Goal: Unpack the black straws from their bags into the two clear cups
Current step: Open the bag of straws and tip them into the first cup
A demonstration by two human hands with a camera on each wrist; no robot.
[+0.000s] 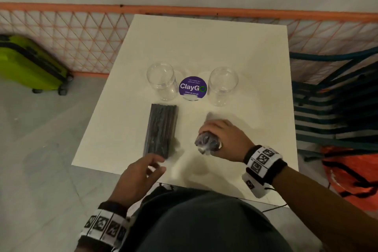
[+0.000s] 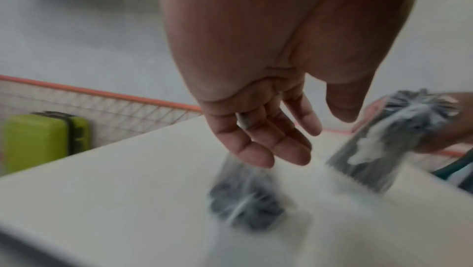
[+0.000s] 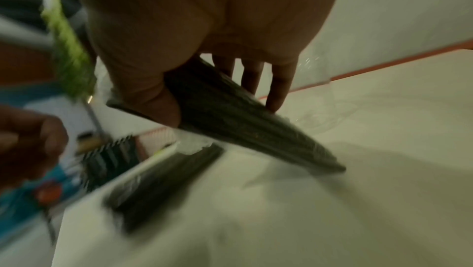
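Note:
Two clear cups stand on the white table: the left cup and the right cup. A flat bag of black straws lies lengthwise in front of the left cup, blurred in the left wrist view and in the right wrist view. My right hand grips a second bag of black straws lifted off the table, its near end toward me; thumb and fingers wrap it. My left hand hovers at the first bag's near end, fingers relaxed and empty.
A purple round ClayGo sticker sits between the cups. An orange mesh fence runs behind the table. A green suitcase stands on the floor at left; stacked dark chairs and an orange bag are at right.

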